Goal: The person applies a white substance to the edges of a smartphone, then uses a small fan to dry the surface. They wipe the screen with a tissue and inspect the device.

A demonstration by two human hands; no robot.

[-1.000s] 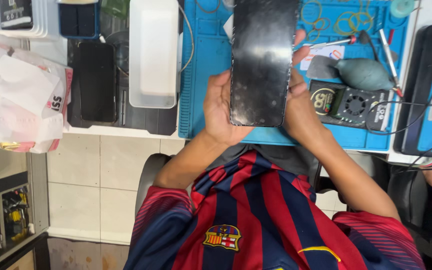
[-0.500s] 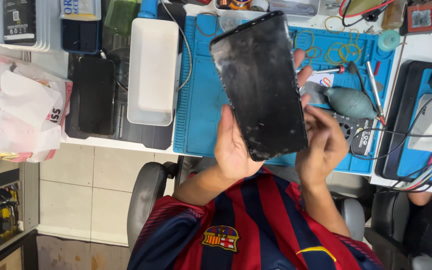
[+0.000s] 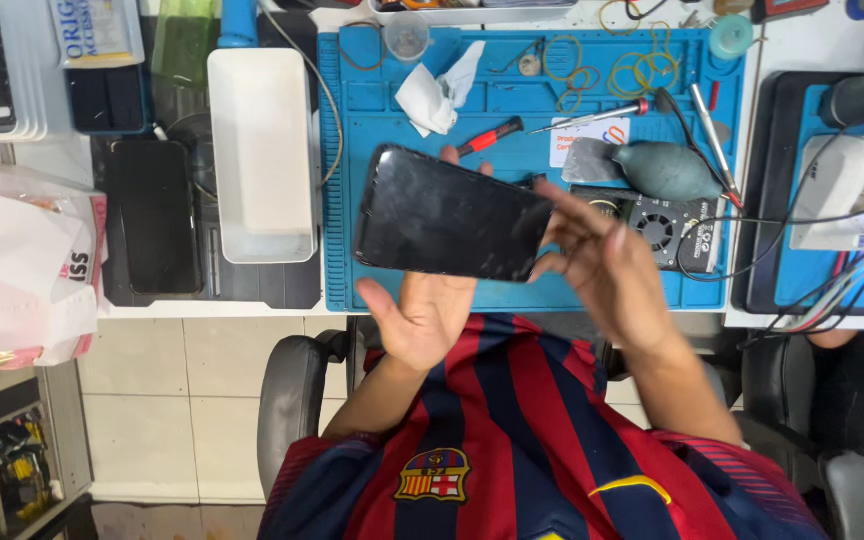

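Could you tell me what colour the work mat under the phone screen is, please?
The work mat is blue, seen in the head view.
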